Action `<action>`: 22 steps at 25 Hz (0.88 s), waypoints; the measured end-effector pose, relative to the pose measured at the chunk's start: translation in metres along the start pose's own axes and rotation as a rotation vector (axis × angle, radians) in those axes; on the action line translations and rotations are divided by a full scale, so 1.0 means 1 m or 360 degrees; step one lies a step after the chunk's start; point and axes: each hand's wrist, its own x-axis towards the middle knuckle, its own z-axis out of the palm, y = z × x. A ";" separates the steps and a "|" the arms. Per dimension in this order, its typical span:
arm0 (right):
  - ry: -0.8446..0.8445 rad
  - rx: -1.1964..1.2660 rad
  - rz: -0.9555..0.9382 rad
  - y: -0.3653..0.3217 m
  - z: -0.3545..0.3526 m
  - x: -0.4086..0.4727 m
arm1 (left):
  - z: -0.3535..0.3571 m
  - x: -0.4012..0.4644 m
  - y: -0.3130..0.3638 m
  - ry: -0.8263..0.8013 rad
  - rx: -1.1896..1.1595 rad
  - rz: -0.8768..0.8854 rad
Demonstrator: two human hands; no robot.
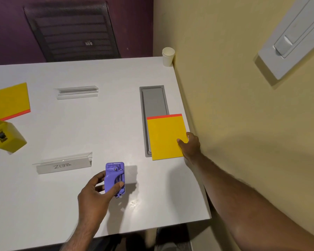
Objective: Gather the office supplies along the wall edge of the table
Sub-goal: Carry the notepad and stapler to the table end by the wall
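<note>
While the right hand [189, 144] pinches the yellow pad [166, 137] and the left hand [96, 192] grips the purple hole punch [115, 179], the pad may slide off the table's [107, 127] right edge.

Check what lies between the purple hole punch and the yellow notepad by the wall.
Head view: only bare white tabletop lies between the purple hole punch, gripped by the left hand, and the yellow notepad, held by the right hand.

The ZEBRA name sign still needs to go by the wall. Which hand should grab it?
Probably the left hand, once it sets down the purple hole punch it grips. The ZEBRA name sign lies just left of it. The right hand is farther off at the wall edge, holding the yellow notepad.
</note>
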 end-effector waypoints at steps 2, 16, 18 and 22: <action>0.0045 -0.0185 -0.0204 -0.004 0.006 -0.009 | -0.001 -0.001 0.002 -0.0005 -0.0011 0.0017; -0.0400 -0.1396 -0.0783 -0.007 0.082 -0.048 | -0.010 -0.013 -0.004 -0.0004 0.0042 0.0041; -0.0402 -0.1425 -0.0753 -0.009 0.082 -0.045 | -0.010 -0.014 -0.005 -0.0005 0.0042 0.0053; -0.0395 -0.1465 -0.0721 -0.013 0.081 -0.040 | -0.006 -0.014 -0.003 -0.0024 0.0031 0.0063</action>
